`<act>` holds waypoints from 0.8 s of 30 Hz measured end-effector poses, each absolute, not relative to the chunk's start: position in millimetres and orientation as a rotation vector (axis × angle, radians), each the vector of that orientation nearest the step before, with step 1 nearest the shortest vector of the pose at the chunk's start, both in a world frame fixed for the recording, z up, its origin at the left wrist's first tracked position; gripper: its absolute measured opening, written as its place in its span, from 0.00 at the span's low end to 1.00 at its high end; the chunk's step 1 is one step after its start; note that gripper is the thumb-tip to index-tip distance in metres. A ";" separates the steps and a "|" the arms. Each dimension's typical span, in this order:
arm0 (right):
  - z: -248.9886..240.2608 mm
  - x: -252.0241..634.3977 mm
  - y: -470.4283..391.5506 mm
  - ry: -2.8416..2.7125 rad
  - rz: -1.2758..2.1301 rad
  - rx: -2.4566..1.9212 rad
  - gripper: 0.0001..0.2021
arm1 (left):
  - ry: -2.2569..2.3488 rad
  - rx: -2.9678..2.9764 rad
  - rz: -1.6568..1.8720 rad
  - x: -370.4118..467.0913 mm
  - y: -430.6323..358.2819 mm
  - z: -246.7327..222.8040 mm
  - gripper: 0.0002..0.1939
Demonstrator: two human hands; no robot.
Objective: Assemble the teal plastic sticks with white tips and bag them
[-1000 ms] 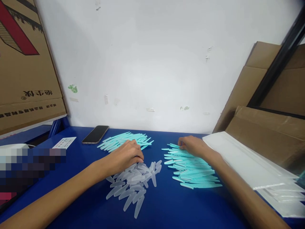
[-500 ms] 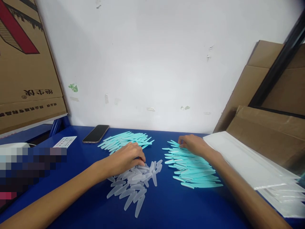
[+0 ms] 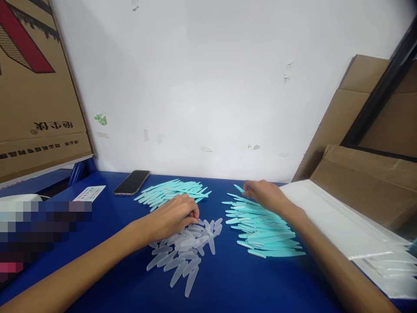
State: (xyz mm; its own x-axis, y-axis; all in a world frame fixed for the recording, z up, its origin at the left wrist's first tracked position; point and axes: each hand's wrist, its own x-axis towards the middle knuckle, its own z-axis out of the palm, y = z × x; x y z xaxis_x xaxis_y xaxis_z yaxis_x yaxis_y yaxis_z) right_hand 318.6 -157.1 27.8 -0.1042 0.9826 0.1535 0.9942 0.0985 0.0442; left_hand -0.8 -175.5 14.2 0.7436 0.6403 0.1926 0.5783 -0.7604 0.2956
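Note:
My left hand is closed in a pinch over the far edge of a pile of frosted, translucent caps, with one cap's end showing at its fingertips. My right hand pinches a slim turquoise stick, its pale end pointing out to the left, just above the far end of a row of similar turquoise sticks. Another heap of turquoise sticks lies behind my left hand, which partly covers it.
A phone and a printed card lie on the blue table at the left. White plastic sleeves are stacked at the right, beside cardboard. A large carton stands at far left, and a white wall rises behind.
My right hand has drawn a turquoise stick away from the row, lifting it slightly. My left hand has stayed over the caps, its fingertips raised slightly.

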 end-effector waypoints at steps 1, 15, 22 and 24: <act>28.6 316.8 -158.6 -2.261 -0.234 -2.008 0.07 | 0.977 2.734 0.442 -0.5 -175.6 14.2 0.06; 29.2 261.6 -190.6 -2.527 -0.262 -1.216 0.13 | 1.164 2.769 0.728 1.5 -167.8 11.4 0.10; 26.7 257.4 -193.2 -2.525 -0.346 -1.212 0.12 | 1.194 2.795 0.757 3.1 -170.1 10.8 0.09; 27.5 258.3 -193.5 -2.497 -0.367 -1.222 0.12 | 1.229 2.781 0.774 2.9 -169.9 10.3 0.10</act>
